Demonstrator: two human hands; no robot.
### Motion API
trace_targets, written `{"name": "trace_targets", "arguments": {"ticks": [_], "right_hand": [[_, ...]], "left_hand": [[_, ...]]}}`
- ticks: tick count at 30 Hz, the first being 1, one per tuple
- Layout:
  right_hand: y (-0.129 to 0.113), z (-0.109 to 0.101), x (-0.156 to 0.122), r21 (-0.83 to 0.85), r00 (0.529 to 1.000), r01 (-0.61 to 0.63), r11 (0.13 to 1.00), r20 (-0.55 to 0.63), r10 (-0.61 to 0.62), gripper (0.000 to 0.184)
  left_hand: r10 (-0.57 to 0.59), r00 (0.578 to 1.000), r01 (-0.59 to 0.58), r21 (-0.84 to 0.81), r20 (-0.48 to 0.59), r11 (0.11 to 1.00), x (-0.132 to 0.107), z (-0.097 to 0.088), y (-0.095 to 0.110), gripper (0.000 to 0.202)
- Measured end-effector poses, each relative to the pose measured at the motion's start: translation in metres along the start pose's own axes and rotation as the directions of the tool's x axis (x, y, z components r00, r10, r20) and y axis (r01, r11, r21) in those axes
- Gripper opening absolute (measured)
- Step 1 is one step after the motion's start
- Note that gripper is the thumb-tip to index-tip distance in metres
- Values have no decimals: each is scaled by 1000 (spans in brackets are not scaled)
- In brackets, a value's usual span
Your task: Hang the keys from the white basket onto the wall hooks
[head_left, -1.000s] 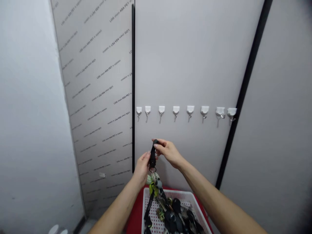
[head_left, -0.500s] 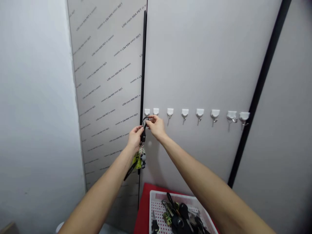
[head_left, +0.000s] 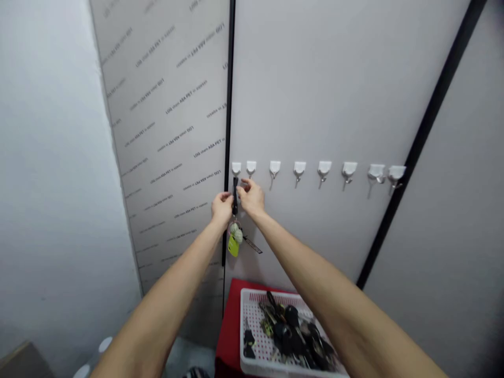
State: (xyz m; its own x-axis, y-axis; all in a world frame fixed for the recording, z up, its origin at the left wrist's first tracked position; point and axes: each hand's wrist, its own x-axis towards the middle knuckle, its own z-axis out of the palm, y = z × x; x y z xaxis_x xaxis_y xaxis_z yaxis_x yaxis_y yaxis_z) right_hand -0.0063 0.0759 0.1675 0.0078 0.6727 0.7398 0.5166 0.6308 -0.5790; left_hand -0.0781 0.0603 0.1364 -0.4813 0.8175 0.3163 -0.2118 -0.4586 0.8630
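From where I stand, the black strap (head_left: 235, 197) is upright between the two hands, its long axis running straight down. It lies just right of the left hand's (head_left: 221, 208) fingertips and just left of the right hand's (head_left: 252, 198). The right fingers are nearer its upper end; the left ones sit beside its lower half.

The right thumb and forefinger are a little parted, with the strap's edge just beside the thumb; I can't tell whether they touch. The left fingers are curled in close to the other edge, and whether they pinch it I can't make out.

Above the fingers, the strap's top meets the leftmost hook (head_left: 236, 167), its metal part hidden; a second hook (head_left: 251, 167) is just over the right fingertips. Below them dangle a pale green charm (head_left: 237, 232) and a yellow-green tag (head_left: 233, 246). Well below is a white basket (head_left: 243, 320) of keys (head_left: 291, 333) on a red bench (head_left: 228, 328).
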Motion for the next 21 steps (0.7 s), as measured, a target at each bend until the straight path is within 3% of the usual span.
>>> {"name": "trace_targets", "arguments": {"ticks": [3,5,8,11,12,14,17,21], "right_hand": [[23,-15,-24,6,997,32,999,76,-33,29],[48,-31,-53,-23,975,32,999,218,-26,27],[94,-58,-113,-143,877,-41,989,469,104,22],[136,-82,-173,-313,740,-99,945,611,280,21],[146,-88,-188,-354,716,-92,931,627,309,21],[160,-96,-210,-424,714,-48,904,619,328,23],[166,-97,-222,-515,752,17,857,572,329,27],[163,-87,-218,-613,728,41,789,559,396,28]], "left_hand": [[151,988,-148,102,-29,984,-20,-12,-17,15],[174,983,-183,186,63,965,-43,-22,-40,16],[-15,957,-95,363,289,927,-88,-34,-85,14],[-232,848,-87,558,476,825,-128,-39,-130,15],[-270,812,-128,608,518,784,-138,-38,-142,17],[-296,778,-215,678,554,703,-152,-34,-160,21],[-305,801,-201,711,516,674,-161,-23,-176,24],[-346,847,50,587,403,808,-159,-14,-185,14]]}}
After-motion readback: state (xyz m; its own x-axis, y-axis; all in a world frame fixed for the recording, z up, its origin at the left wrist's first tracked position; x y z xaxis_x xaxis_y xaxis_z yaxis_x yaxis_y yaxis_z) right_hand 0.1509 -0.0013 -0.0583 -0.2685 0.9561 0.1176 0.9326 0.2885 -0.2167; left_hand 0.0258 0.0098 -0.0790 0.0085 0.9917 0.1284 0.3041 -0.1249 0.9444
